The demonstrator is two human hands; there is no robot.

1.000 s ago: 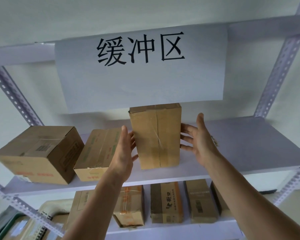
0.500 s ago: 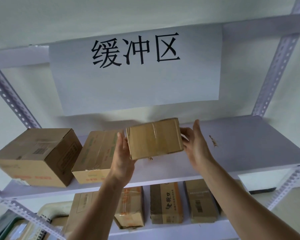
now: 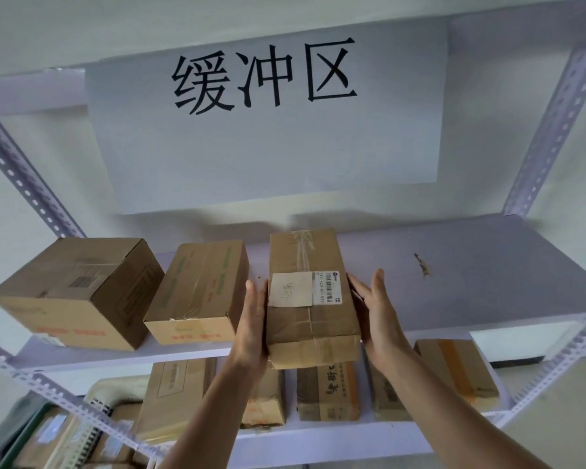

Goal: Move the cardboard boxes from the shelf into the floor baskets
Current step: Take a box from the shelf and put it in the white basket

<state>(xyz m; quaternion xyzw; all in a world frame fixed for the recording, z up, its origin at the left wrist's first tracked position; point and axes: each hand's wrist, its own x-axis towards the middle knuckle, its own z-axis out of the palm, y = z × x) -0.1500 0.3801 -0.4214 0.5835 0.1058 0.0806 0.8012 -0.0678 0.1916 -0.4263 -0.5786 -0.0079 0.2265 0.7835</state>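
Left hand (image 3: 251, 328) and right hand (image 3: 378, 319) pressed flat on long sides of taped cardboard box (image 3: 310, 299), held at upper shelf (image 3: 471, 282) front edge. Likely stiff, light; tape slick; support underside.

Held box: long taped cardboard box (image 3: 310, 299) with a white label on top, its near end past the shelf (image 3: 471, 265) edge.
Left hand (image 3: 252, 328): flat against the box's left side.
Right hand (image 3: 378, 319): flat against its right side.
Left of it: two boxes (image 3: 197, 296) on the shelf.
Lower shelf: more boxes (image 3: 329, 390).
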